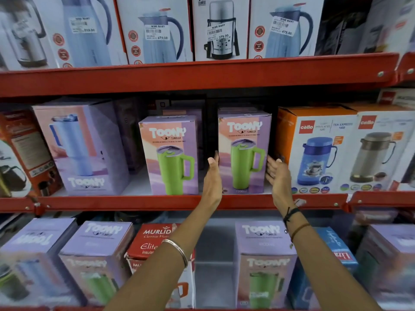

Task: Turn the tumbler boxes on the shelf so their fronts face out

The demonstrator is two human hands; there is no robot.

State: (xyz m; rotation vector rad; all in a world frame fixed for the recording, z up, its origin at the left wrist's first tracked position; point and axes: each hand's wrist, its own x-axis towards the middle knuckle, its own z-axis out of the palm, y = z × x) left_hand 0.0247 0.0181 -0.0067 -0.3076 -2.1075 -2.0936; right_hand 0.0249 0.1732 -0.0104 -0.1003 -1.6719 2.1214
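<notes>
Looking past the front row, we find more boxes behind in shadow, their faces unreadable, and the lower shelf's stock blurred. On the middle red shelf [157,202] our left hand [212,176] and right hand [277,176] flank the right Toony tumbler box [243,151], fingers straight and spread, palms inward, at or just off its sides, gripping nothing. Its front faces out, reading "Toony Tumbler" above a green mug, as does the left Toony tumbler box [170,153]; the large Toony box [83,147] stands angled.
</notes>
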